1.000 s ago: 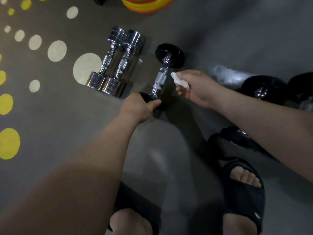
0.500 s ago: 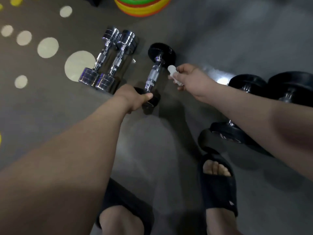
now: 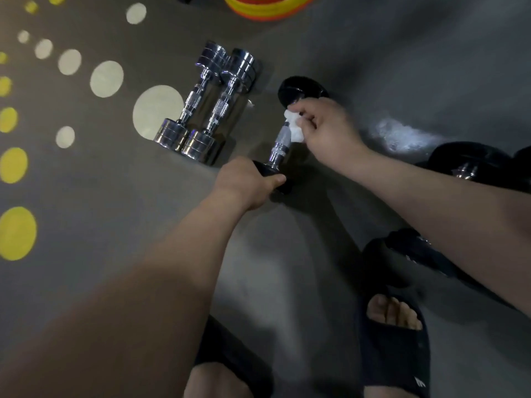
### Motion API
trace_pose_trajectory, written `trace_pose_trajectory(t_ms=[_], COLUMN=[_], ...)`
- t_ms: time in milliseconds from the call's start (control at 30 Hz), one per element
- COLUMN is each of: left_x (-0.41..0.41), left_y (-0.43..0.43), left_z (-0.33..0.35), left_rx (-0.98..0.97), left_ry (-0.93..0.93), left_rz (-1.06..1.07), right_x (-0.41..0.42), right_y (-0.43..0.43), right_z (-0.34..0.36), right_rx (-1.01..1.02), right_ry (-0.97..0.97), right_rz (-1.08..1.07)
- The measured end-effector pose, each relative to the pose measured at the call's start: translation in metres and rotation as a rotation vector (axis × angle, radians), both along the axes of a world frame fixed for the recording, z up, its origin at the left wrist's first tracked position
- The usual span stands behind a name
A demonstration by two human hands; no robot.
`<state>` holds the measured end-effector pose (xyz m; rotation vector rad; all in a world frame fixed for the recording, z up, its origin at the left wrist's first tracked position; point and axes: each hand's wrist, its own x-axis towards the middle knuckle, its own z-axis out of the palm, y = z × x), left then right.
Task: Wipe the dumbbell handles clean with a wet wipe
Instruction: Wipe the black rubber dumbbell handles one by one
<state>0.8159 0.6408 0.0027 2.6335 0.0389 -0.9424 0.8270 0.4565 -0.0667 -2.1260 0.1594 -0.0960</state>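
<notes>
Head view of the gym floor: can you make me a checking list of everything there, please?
Surface: grey floor with yellow and cream dots.
Job's things: black-ended chrome-handled dumbbell; crumpled white wet wipe against its handle; two all-chrome dumbbells lying side by side.
Clutter: bigger black dumbbells at right.
Hands: left hand grips the dumbbell's near black end; right hand pinches the wipe.
Cables: nothing seen.
Surroundings: striped colourful disc at top edge; black sandals on the person's feet.
</notes>
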Motion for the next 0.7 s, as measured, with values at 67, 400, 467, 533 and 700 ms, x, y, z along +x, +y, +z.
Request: trace_pose_trajectory(t_ms=[67, 400, 467, 533, 700], left_x=[0.0, -0.001, -0.001, -0.002, -0.002], left_y=[0.001, 0.003, 0.002, 0.001, 0.002], left_z=[-0.001, -0.002, -0.002, -0.001, 0.0], left_rx=[-0.007, -0.003, -0.002, 0.001, -0.004], left_ry=[0.003, 0.004, 0.001, 0.0, -0.003], left_rz=[-0.005, 0.033, 0.024, 0.013, 0.006], right_x=[0.001, -0.01, -0.009, -0.009, -0.012], right_y=[0.001, 0.001, -0.001, -0.003, -0.004], right_z=[0.0, -0.012, -0.008, -0.007, -0.007], right_rx=[-0.036, -0.186, -0.227, -0.234, -0.192], right_ry=[-0.06, -0.178, -0.165, -0.15, -0.117], right_rz=[-0.01, -0.028, 0.005, 0.031, 0.133])
